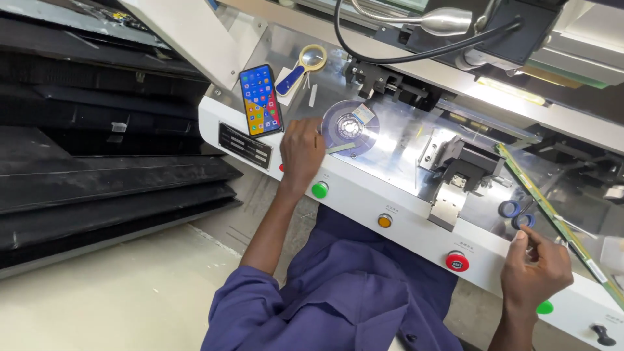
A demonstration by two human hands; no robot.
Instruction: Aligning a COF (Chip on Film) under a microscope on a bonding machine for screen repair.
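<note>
On the far left of the picture we saw dark trays [97, 169] stacked up. Next came a phone [261, 99] with a lit screen, and above it to the right a magnifier [303, 67]. In the middle, our left hand [301, 153] rested on the white machine [364, 195], fingers curled at a thin strip [340, 148] beside a clear reel [350, 127]; we could not tell if it gripped the strip. At the lower right, our right hand [534, 266] pinched the edge of a long green board [559, 224], near a red button [457, 262].

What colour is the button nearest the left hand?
Green button, beside the left hand; head view.
</note>
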